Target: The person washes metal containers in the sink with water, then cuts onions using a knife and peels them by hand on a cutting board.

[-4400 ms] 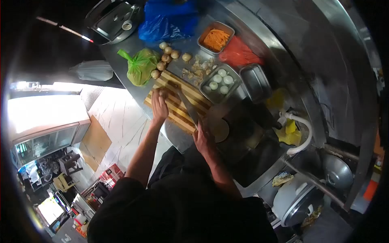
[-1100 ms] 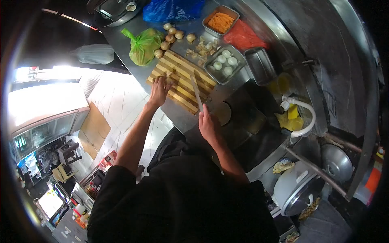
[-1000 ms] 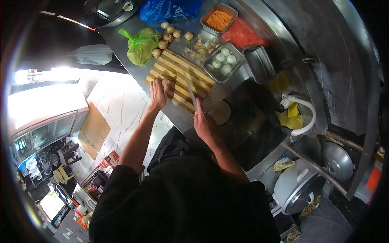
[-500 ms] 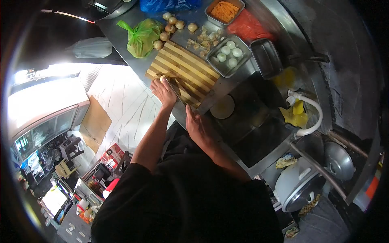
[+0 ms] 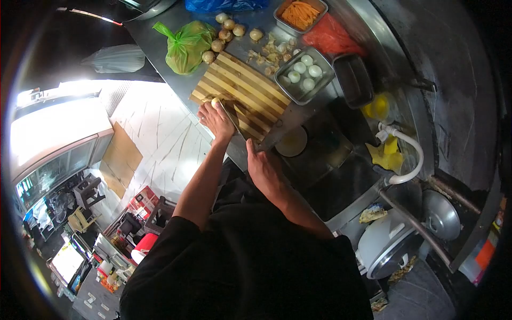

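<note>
A striped wooden cutting board [image 5: 248, 80] lies on the steel counter. At its near left corner my left hand [image 5: 216, 121] is closed on a small pale onion [image 5: 215, 102], mostly covered by the fingers. My right hand [image 5: 261, 166] grips a knife [image 5: 233, 120], its blade slanting across the board's near edge and touching or just beside the onion. The handle is hidden inside my right hand. Several unpeeled onions [image 5: 225, 35] sit beyond the board, with loose onion skins [image 5: 266, 52] to their right. Several peeled onions [image 5: 300, 68] rest in a metal tray [image 5: 296, 95].
A knotted green bag [image 5: 186, 49] stands left of the board. On the right are an orange-strip container [image 5: 300, 15], a red bag [image 5: 332, 36] and a dark metal pan [image 5: 353, 80]. The sink [image 5: 325, 181] with its white faucet [image 5: 418, 154] lies right of my right arm.
The view has shifted slightly. Both hands, the knife and the onion keep nearly the same places on the board.
</note>
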`<state>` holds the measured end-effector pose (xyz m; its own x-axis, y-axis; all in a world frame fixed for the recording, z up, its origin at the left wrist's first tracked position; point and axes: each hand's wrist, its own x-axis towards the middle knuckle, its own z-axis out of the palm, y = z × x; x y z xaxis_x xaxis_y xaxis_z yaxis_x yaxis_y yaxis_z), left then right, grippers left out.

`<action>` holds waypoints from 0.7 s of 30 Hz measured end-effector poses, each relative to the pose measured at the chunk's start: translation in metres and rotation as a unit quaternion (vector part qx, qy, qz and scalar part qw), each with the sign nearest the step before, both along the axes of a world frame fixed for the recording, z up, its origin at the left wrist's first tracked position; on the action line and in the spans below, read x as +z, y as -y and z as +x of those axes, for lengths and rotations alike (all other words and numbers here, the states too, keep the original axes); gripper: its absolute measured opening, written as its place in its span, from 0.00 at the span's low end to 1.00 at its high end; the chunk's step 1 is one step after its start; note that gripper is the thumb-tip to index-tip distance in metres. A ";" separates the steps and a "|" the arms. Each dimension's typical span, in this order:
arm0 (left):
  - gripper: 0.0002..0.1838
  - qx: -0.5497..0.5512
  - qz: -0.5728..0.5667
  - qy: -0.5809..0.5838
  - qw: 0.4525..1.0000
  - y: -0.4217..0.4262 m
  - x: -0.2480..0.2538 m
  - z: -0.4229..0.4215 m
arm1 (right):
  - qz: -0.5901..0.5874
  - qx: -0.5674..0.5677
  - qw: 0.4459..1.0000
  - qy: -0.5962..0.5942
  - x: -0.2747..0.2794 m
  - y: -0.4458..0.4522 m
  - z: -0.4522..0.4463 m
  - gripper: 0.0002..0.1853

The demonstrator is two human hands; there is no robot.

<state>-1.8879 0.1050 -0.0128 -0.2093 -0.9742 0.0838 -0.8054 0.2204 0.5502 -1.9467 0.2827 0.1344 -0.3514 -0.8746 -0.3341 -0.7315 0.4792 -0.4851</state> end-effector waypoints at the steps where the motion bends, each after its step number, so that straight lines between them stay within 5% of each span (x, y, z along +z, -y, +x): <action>1: 0.25 0.002 0.010 0.010 1.000 0.000 0.002 -0.001 | -0.012 -0.001 1.000 -0.010 0.002 0.000 0.000 0.23; 7: 0.23 0.004 -0.004 0.026 1.000 0.001 -0.003 -0.002 | -0.053 0.014 0.998 -0.020 0.000 0.000 -0.009 0.21; 10: 0.23 0.005 -0.002 0.018 1.000 0.001 -0.002 -0.003 | 0.019 0.035 0.998 -0.044 0.034 0.015 -0.021 0.18; 21: 0.24 0.011 0.006 0.014 1.000 0.001 -0.009 0.000 | 0.011 0.030 0.999 0.019 -0.013 0.046 -0.020 0.19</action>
